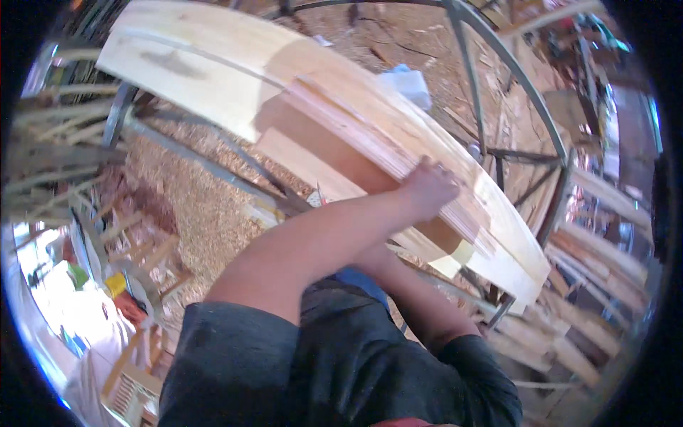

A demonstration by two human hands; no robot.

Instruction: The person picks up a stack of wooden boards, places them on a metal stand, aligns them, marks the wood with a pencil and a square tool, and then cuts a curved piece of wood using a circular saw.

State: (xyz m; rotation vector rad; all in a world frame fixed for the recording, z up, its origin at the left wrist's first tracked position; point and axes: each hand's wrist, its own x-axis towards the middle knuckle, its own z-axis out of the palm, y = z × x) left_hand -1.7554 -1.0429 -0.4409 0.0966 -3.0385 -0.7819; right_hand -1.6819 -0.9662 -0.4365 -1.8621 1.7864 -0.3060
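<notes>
- Setting: a woodworking yard or shed; the ground is covered in sawdust and wood chips, with a grey metal frame of curved and straight bars standing over it.
- Work piece: a stack of long pale wooden boards, seen bent by the lens, runs from the upper left down to the lower right and rests across the metal frame.
- Left hand: laid on the near edge of the board stack, about midway along it; the fingers curl over the layered edges and press against them. The forearm crosses the view from the lower left.
- Right hand: hidden beneath the left forearm and the boards; only the right forearm shows, reaching up toward the underside of the stack. Whether its fingers are clenched or released cannot be told.
- Beyond the fingers, past the far edge of the boards: a pale blue-white crumpled item lies on the sawdust.
- Right of the fingers: loose timber lengths piled outside the frame.
- Left of the fingers, well apart: small wooden chair frames and thin sticks in a bundle.
- The person wears a dark short-sleeved shirt.
</notes>
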